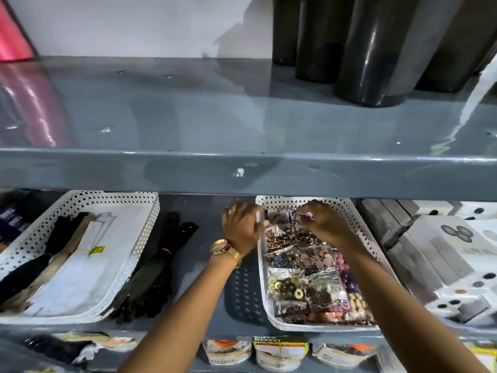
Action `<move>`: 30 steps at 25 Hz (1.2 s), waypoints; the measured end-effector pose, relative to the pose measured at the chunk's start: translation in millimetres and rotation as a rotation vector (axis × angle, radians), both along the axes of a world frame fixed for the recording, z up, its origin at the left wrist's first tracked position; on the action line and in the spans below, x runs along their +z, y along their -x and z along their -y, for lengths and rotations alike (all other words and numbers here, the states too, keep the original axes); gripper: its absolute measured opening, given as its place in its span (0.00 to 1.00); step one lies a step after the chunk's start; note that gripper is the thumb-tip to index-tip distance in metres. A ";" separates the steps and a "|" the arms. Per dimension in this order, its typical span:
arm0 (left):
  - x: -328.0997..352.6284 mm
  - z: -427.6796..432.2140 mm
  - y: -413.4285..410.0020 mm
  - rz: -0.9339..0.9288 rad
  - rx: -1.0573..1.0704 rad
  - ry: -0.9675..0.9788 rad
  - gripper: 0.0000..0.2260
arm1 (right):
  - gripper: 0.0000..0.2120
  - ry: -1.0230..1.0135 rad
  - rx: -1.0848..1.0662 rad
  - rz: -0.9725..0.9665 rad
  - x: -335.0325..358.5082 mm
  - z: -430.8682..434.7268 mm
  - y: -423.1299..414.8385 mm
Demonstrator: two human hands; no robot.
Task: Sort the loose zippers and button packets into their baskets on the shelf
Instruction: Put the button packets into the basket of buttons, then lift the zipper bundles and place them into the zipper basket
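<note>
The left hand (240, 224) grips the button basket (360, 227) rim; right hand (321, 220) fingers pinch a packet (302, 215) inside.

Grey metal shelf (188, 211), two white perforated baskets (145, 211) (347, 208), loose dark zippers (158, 267) between, boxes (430, 246) at right

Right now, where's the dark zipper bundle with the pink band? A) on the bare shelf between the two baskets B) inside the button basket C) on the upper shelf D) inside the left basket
A: the dark zipper bundle lies on the shelf beside the left basket, outside its rim, left of the button basket.
</note>
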State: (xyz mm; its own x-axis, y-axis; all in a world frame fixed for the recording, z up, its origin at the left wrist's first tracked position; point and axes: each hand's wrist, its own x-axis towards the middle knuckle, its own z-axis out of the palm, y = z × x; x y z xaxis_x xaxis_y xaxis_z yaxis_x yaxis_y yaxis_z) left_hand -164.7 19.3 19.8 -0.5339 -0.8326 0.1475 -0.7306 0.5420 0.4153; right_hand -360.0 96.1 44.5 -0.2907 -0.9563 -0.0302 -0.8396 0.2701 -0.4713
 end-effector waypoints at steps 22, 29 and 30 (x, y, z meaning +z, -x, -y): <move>7.8 -13.5 -172.6 -0.448 0.088 -0.467 0.25 | 0.12 -0.023 -0.373 1.053 -37.0 33.8 -262.5; -10.2 5.4 -180.7 0.276 0.213 -0.305 0.34 | 0.18 0.259 -0.511 1.373 -34.9 16.3 -235.5; -11.5 3.4 -175.4 0.267 0.202 -0.310 0.32 | 0.20 0.234 -0.498 1.422 -33.8 12.5 -234.2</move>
